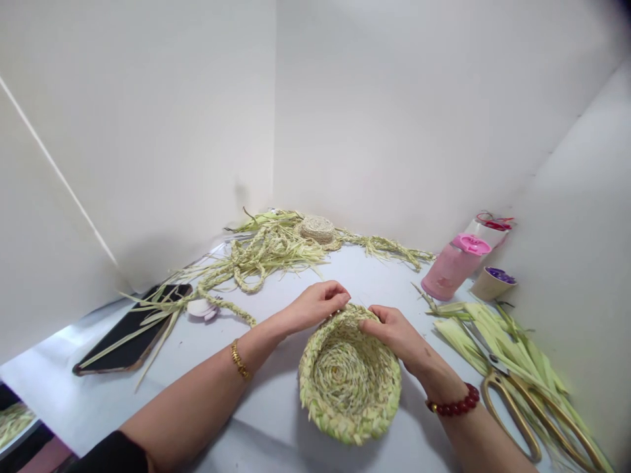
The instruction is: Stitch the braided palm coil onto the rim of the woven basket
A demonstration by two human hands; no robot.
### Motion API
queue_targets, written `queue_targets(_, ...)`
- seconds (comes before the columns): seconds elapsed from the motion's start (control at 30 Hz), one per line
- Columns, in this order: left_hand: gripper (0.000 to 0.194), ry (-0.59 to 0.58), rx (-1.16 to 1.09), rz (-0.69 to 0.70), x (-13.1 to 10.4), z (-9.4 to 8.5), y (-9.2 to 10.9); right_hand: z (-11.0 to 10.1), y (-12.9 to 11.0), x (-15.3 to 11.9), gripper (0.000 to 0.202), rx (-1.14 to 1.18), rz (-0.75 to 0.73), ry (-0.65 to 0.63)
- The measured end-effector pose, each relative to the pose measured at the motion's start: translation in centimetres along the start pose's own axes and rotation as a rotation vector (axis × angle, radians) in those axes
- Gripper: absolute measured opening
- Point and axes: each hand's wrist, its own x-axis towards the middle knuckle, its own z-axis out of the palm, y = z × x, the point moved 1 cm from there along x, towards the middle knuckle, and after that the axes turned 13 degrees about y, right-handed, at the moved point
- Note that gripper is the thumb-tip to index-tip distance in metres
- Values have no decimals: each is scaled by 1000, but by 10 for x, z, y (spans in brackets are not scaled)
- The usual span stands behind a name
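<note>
A round, woven straw basket (345, 381), pale green and coiled from braid, is tilted so that its hollow faces me. My right hand (397, 335) grips the far right part of its rim, thumb inside the wall and fingers outside. At the far rim, my left hand (318, 305) is closed in a pinch. Whatever lies between those left fingertips is too small to make out. A braided straw cord (229, 306) runs across the table towards my left forearm, which hides its end.
At the back lie a heap of straw braids (266, 253) and a small straw hat (318, 228). A dark tray (123, 335) stands left. On the right are a pink bottle (448, 266), a paper cup (490, 287), husk leaves (527, 355) and gold-handled scissors (513, 407). Walls enclose the table.
</note>
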Motion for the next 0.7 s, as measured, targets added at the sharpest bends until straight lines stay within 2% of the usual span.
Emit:
queue_targets(0.13,36,76,214,47,1,-9,1,1,-1,-2,20,48,-9,158)
queue_targets(0.23,30,60,189,66,1,-12,4,6,0,-10,21,48,8,284)
queue_targets(0.3,27,24,158,64,1,-12,4,11,3,-17,22,29,15,307)
queue_targets(0.43,27,-79,146,1,0,-13,1,12,8,-23,26,-54,-19,273)
queue_targets(0.57,26,-186,189,12,-2,-17,4,1,1,-12,29,-197,-67,199)
queue_targets(0.7,24,-215,195,55,-2,-21,7,0,-10,3,28,-114,-82,37)
